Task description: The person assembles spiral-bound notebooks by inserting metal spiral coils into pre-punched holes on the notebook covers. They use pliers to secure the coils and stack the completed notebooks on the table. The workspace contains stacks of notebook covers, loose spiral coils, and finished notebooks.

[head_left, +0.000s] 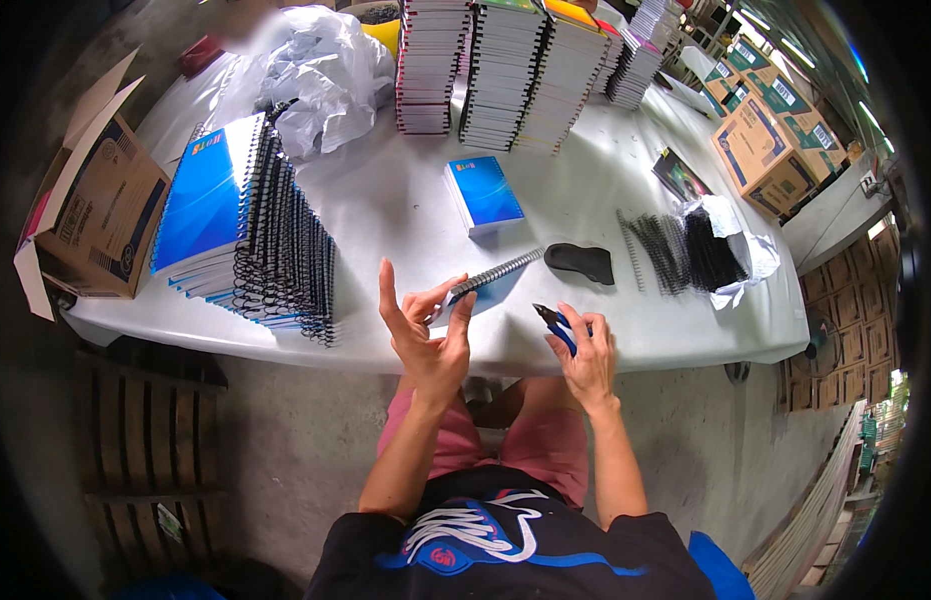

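My left hand [432,335] grips one end of a spiral notebook [497,272], its coil edge turned up and slanting away to the right. The index finger of that hand points up, apart from the book. In my right hand [587,355] is a pair of blue-handled cutting pliers [551,318], jaws toward the notebook's coil. A black, curved, flat piece [579,263] lies just beyond the pliers. Farther back rests a small stack of blue-covered notebooks or pages [485,192]. To the left stands a tall pile of blue spiral notebooks [210,200], black coils facing right.
Loose black spiral coils [660,250] lie at the right beside a white wrapper [760,262]. Tall notebook stacks [505,85] and crumpled plastic [320,80] stand at the back. An open cardboard box [105,205] is at left; more boxes [765,150] sit at far right.
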The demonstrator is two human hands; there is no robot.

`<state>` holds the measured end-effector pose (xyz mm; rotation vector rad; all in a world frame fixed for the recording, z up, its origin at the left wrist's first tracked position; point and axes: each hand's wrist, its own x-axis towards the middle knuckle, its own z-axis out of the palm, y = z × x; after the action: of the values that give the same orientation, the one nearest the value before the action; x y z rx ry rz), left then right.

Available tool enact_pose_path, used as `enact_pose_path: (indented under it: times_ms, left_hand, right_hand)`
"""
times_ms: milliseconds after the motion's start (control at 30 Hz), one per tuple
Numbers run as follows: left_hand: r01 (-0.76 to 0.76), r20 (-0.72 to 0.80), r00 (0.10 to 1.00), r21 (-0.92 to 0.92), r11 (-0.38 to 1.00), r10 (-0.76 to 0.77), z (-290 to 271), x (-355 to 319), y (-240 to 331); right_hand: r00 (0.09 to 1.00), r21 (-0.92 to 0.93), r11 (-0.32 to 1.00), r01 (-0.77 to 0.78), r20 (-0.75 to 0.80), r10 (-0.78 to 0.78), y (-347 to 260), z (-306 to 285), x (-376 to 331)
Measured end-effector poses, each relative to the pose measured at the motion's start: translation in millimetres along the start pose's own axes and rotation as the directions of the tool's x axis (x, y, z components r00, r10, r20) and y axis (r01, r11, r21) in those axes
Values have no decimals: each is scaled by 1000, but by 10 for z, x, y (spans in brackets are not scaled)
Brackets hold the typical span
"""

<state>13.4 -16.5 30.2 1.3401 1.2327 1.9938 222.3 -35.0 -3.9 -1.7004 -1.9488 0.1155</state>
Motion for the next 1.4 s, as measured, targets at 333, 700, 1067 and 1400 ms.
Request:
enact_pose_path:
  times_ms: [333,700,1067,1400]
  left_hand:
    - [-162,-30,986,128,978,167,-94,-10,5]
    - [-290,-15,955,152,945,296,-114,-63,-49]
    - [92,-135,980,-343,935,-146,-153,182,97]
    - [-121,-160,985,-399,909,61,-302,297,699]
  right_hand:
    - [978,288,937,197,-129,-166,-1194,-403,167]
    - [771,783,239,-574,615,-166,-1088,-337,207]
    - [966,-210,959,-191,132,222,-173,-138,174]
    - [999,1000,-16,-11,10,-41,-1038,-298,671]
